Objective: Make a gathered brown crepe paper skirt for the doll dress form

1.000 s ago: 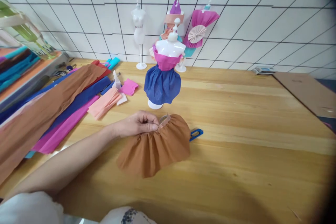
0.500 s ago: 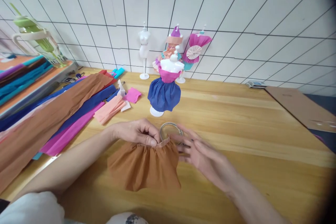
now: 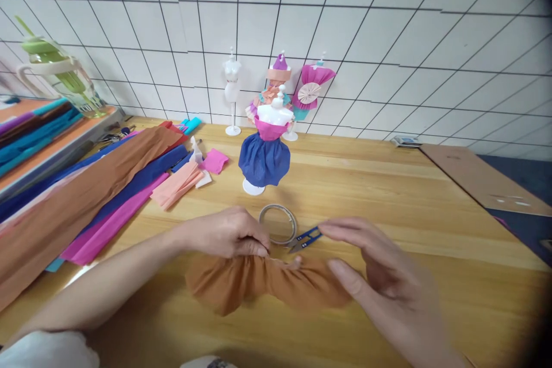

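Centrally, the brown gathered skirt (image 3: 259,284) lies flat on the wooden table (image 3: 431,213), long axis left to right; the left hand (image 3: 228,234) pinches its upper edge, the right hand (image 3: 379,276), fingers loosely spread, touches its right end.

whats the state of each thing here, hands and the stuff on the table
left hand: pinching the brown ruffle's gathered edge
right hand: open, at the ruffle's right end
brown ruffle: gathered, lying flat
tape ring: lying flat
blue snips: lying beside the ring
front mannequin: upright, dressed
bare mannequin: upright, undressed
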{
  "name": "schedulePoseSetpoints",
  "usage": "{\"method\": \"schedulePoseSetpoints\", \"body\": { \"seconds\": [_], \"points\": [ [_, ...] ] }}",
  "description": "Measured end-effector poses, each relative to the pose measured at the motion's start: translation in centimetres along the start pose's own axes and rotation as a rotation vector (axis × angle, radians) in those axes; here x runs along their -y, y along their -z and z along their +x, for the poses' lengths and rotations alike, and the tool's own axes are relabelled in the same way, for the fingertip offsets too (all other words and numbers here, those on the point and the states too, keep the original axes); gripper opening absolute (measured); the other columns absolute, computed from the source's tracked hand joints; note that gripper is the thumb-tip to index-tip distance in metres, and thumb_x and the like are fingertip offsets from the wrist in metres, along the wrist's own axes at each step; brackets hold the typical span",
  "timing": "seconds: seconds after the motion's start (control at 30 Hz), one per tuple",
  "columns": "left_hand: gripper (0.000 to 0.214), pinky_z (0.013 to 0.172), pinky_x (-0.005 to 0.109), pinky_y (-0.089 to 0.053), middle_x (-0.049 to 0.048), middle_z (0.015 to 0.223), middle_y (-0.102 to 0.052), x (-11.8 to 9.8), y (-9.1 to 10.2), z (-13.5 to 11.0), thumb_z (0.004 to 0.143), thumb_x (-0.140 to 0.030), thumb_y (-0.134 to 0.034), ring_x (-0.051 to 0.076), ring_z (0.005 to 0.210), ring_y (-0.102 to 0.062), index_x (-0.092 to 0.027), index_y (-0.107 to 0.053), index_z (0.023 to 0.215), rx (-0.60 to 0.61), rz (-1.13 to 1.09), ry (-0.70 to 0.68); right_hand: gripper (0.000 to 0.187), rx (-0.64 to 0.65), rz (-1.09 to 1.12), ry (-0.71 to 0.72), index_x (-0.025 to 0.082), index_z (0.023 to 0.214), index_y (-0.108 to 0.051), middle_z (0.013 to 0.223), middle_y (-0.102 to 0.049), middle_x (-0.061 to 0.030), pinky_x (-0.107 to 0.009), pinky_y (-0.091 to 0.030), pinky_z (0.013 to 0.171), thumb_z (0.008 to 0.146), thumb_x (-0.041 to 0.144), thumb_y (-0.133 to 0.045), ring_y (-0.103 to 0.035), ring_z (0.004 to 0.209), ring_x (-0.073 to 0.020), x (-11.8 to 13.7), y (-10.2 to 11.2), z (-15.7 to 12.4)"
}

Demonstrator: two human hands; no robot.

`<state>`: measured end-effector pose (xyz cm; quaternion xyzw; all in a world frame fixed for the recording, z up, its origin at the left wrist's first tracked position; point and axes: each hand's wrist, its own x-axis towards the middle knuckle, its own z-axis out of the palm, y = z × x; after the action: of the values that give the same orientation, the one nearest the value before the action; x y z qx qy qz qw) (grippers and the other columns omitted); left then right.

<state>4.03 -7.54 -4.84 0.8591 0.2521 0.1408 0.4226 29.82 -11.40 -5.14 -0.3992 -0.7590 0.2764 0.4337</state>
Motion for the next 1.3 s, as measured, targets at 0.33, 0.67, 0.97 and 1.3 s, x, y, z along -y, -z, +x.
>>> {"method": "schedulePoseSetpoints", "body": {
  "seconds": [0.33,0.67,0.97,1.3],
  "points": [
    [0.02,0.054,0.022,-0.034,0.0023,0.067,-0.065,-1.2,-1.1,0.4,0.09,-0.03,-0.053,0.011,0.056,-0.053,-0.016,-0.067,0.088,-0.151,0.314,0.07,0.012,0.377,-0.266,0.156,0.021,0.089,-0.065,0.097,-0.069,-0.0071,-0.048,-0.045,0.093,0.077,0.02,-0.064,-0.052,0.114,-0.0293,1.8,-1.8,3.6],
    [0.019,0.051,0.02,-0.03,-0.0009,0.061,-0.059,-0.4,-1.6,0.2,0.082,-0.034,-0.063,0.009,0.052,-0.046,-0.015,-0.067,0.08,-0.29,0.269,0.133,0.007,0.51,-0.204,-0.029,0.02,0.066,-0.063,0.078,-0.066,-0.0061,-0.046,-0.045,0.085,0.072,0.022,-0.066,-0.059,0.094,-0.0261,1.4,-3.1,4.4],
    [0.027,0.051,0.019,-0.031,-0.0003,0.06,-0.058,0.5,-1.6,0.7,0.082,-0.034,-0.065,0.008,0.053,-0.048,-0.011,-0.064,0.067,-0.256,0.056,0.038,0.021,0.528,-0.031,-0.114,0.019,0.053,-0.059,0.065,-0.062,-0.002,-0.033,-0.047,0.072,0.069,0.007,-0.055,-0.059,0.074,-0.0175,0.9,-3.9,4.7],
    [0.031,0.049,0.018,-0.031,-0.0032,0.057,-0.055,0.7,-1.7,0.6,0.075,-0.039,-0.072,0.005,0.051,-0.042,-0.01,-0.065,0.064,-0.217,-0.373,-0.014,0.014,0.613,0.164,-0.263,0.019,0.054,-0.052,0.065,-0.058,-0.0013,-0.03,-0.044,0.067,0.065,0.011,-0.049,-0.056,0.069,-0.0161,0.9,-3.8,4.8]
  ]
}}
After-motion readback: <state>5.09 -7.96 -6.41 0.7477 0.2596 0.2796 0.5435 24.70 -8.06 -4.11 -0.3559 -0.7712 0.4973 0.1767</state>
